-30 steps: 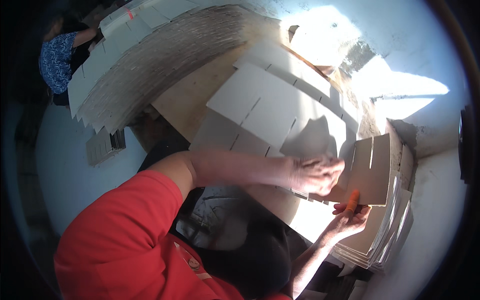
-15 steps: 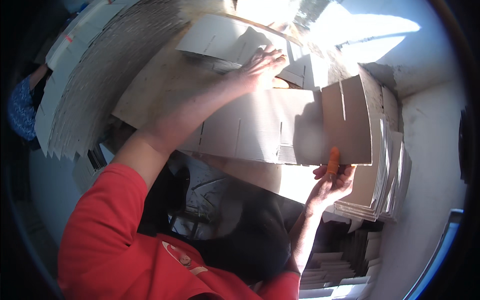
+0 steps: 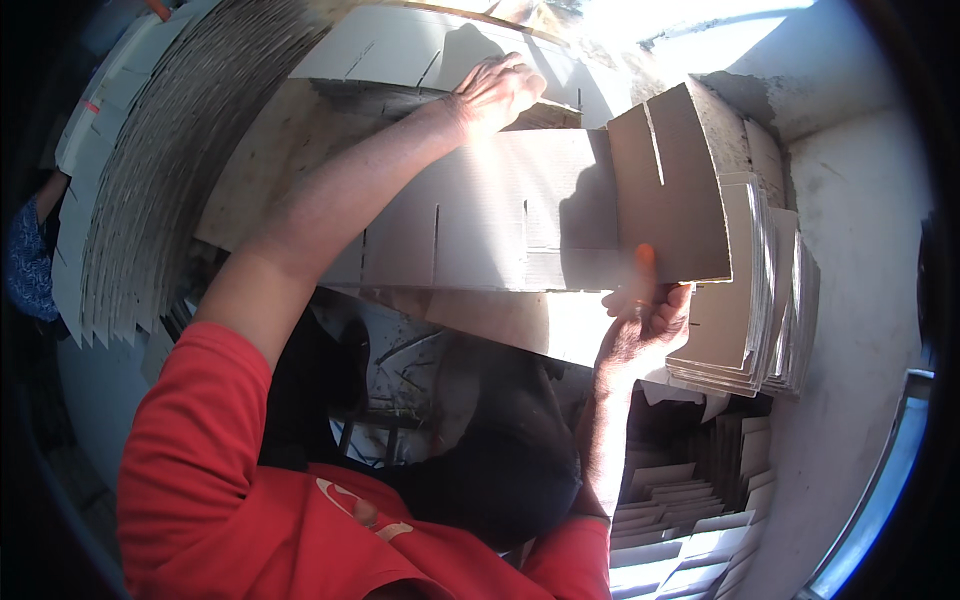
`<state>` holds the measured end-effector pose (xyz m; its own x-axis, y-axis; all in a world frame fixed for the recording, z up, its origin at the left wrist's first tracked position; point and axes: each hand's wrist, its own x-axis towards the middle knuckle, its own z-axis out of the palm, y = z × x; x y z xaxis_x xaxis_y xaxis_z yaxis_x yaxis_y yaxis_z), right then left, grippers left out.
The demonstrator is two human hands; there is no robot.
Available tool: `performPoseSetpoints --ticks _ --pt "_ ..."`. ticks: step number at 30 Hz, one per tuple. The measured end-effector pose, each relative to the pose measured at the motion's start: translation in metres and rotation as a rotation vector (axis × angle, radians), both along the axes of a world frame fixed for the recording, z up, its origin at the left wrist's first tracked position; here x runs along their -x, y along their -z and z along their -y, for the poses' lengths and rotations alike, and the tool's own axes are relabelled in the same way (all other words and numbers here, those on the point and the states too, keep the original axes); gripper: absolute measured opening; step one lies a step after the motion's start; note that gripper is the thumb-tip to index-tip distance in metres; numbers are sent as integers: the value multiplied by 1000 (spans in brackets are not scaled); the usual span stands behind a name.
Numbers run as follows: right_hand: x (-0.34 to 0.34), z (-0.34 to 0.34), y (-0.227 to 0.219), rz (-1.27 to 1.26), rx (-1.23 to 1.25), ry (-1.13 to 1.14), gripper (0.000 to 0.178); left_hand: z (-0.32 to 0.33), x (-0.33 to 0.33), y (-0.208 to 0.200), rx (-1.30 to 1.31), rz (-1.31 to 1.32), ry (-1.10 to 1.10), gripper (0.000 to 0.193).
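A long slotted cardboard sheet (image 3: 480, 220) lies across the work surface, its right flap (image 3: 675, 190) tilted up at a crease. My right hand (image 3: 648, 325) grips the near edge by that flap. Its thumb, in an orange finger cover (image 3: 645, 265), lies on top, with the other fingers curled below the edge. At the sheet's far edge is my left hand (image 3: 497, 95), back upward and fingers bent; the fingertips are hidden, so what they hold cannot be seen. Just beyond it lies a stack of white slotted cardboard sheets (image 3: 385, 50).
A tall, tightly packed cardboard stack (image 3: 200, 150) stands at the left. More sheets (image 3: 740, 290) stand on edge to the right, near a wall (image 3: 850, 240). Further cardboard pieces (image 3: 680, 510) lie low at the right. A person's patterned blue sleeve (image 3: 30, 260) shows at far left.
The whole view has shifted, so both hands and the sheet appear higher and further left. My left hand's orange-covered finger, seen before, is now hidden. My right hand keeps its grip.
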<state>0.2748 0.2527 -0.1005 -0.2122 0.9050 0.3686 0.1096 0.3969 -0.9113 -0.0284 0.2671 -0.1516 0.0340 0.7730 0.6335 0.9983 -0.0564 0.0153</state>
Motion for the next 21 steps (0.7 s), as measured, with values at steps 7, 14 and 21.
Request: performPoseSetpoints --ticks 7,14,21 --pt "-11 2 10 -77 -66 -29 20 8 1 -24 -49 45 86 26" --pt "-11 5 8 4 -206 -106 28 7 -30 -57 -165 239 27 32" --pt "-1 0 -1 7 -36 -97 20 26 -65 -79 -73 315 190 9"
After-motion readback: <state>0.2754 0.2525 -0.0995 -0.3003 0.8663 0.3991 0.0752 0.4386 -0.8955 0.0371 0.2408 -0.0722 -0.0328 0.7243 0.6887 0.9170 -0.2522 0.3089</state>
